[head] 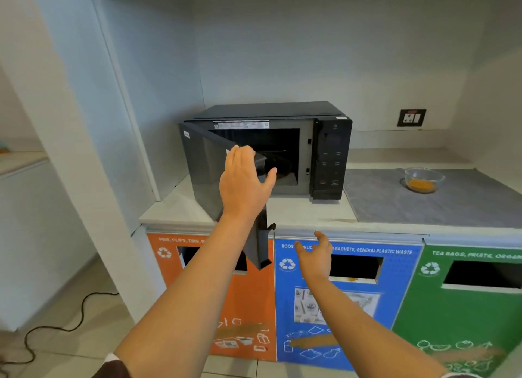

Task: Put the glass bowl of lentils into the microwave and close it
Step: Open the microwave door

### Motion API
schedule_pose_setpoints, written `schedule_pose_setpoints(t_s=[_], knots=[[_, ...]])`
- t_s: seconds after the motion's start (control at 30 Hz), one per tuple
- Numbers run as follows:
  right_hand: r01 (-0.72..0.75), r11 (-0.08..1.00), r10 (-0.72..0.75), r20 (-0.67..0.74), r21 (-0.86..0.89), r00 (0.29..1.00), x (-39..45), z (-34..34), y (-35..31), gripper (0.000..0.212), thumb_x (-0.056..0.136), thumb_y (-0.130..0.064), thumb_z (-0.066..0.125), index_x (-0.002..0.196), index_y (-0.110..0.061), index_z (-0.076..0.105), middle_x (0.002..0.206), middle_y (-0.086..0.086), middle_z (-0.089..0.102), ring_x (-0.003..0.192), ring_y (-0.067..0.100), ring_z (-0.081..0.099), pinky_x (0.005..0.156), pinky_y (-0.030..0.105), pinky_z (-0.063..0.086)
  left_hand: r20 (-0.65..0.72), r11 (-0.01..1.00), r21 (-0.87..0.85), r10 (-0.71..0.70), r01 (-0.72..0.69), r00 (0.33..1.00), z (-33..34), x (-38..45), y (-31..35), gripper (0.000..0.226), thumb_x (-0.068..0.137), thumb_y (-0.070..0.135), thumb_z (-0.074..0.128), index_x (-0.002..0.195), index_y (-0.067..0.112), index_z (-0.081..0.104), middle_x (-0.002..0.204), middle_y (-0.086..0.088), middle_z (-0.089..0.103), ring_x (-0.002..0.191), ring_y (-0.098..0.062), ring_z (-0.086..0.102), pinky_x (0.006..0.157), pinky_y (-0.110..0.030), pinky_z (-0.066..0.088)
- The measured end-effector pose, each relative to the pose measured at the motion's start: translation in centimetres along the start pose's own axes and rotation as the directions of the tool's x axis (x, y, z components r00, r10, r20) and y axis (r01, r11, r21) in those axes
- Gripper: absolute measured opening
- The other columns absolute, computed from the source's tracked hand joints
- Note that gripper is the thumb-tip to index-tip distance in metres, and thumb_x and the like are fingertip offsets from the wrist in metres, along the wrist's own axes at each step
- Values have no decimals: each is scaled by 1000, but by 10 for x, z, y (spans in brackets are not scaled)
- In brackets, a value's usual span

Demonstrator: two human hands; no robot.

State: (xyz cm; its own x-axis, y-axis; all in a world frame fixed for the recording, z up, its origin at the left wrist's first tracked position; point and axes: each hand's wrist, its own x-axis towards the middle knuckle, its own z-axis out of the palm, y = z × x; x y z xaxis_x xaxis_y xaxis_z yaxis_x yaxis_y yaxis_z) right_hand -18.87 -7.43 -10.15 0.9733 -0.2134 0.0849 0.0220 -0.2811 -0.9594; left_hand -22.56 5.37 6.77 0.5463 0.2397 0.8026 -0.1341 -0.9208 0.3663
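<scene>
A black microwave (330, 151) stands on the white counter, its door (206, 174) swung out toward me on left-side hinges, cavity dark inside. My left hand (243, 180) is spread flat against the door's free edge, fingers apart, holding nothing. To the right, a clear glass bowl (422, 179) with orange lentils in the bottom sits on a grey mat (395, 205). My right hand (315, 254) hangs open below the counter's front edge, in front of the blue bin, well left of the bowl.
Under the counter (310, 211) are three waste bins: orange (254, 298), blue (395, 295), green (466, 315). A wall socket (411, 117) is behind the mat. A white pillar stands at left, and a black cable (56, 326) lies on the floor.
</scene>
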Motion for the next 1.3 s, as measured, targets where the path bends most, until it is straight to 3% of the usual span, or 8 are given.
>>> schedule_pose_setpoints(t_s=[0.1,0.17,0.27,0.37,0.5,0.9,1.1,1.3], knots=[[4,1000,-4,22,2,1000,-10,2,-4,59,85,-22,64,135,-10,37,143,14,36,119,31,51,86,36,47,-16,996,91,-10,12,1000,-22,-1,-4,27,82,32,65,87,11,49,84,-3,55,84,-21,55,58,-29,42],[11,1000,-11,28,-2,1000,-15,4,-7,58,85,-23,64,135,-10,37,142,14,36,116,31,53,81,32,45,-10,985,172,-20,21,1000,-36,0,-3,18,83,25,63,86,12,50,80,-4,56,80,-25,59,67,-34,46],[27,1000,-27,43,-9,999,-21,8,-11,57,84,-23,64,134,-11,38,141,14,37,114,31,53,81,33,45,99,896,441,-111,56,989,-48,6,0,29,85,20,61,111,8,56,107,-13,64,102,-33,62,108,-50,33],[28,1000,-27,56,-9,998,-25,10,-14,57,84,-23,65,133,-11,39,141,14,38,115,32,53,84,35,46,170,751,656,-246,77,954,-54,5,6,40,84,22,61,119,5,52,120,-21,58,115,-40,55,113,-56,20],[34,999,-33,61,-14,998,-28,9,-18,58,83,-23,65,134,-10,39,143,14,37,119,32,51,89,40,47,196,594,802,-368,68,909,-57,3,4,55,88,32,57,131,1,44,136,-30,46,128,-46,44,113,-54,24],[33,999,-32,37,-33,999,-23,-4,-25,57,85,-22,64,134,-12,38,144,12,36,115,32,54,84,34,49,188,392,915,-621,94,761,-63,14,-16,67,92,41,47,143,2,32,150,-32,22,138,-48,24,114,-56,19],[35,999,-34,20,-28,999,-14,-16,-26,57,85,-23,63,135,-12,36,145,13,34,120,31,51,89,35,48,175,379,903,-754,201,633,-77,32,-28,85,85,58,48,148,5,24,153,-33,12,140,-53,13,115,-59,12],[44,999,-44,16,-3,999,-9,-17,-29,57,85,-20,63,135,-12,36,144,12,35,122,30,49,91,36,48,141,387,872,-786,300,603,-84,41,-44,88,82,61,50,150,13,21,155,-28,9,140,-53,10,114,-60,8]])
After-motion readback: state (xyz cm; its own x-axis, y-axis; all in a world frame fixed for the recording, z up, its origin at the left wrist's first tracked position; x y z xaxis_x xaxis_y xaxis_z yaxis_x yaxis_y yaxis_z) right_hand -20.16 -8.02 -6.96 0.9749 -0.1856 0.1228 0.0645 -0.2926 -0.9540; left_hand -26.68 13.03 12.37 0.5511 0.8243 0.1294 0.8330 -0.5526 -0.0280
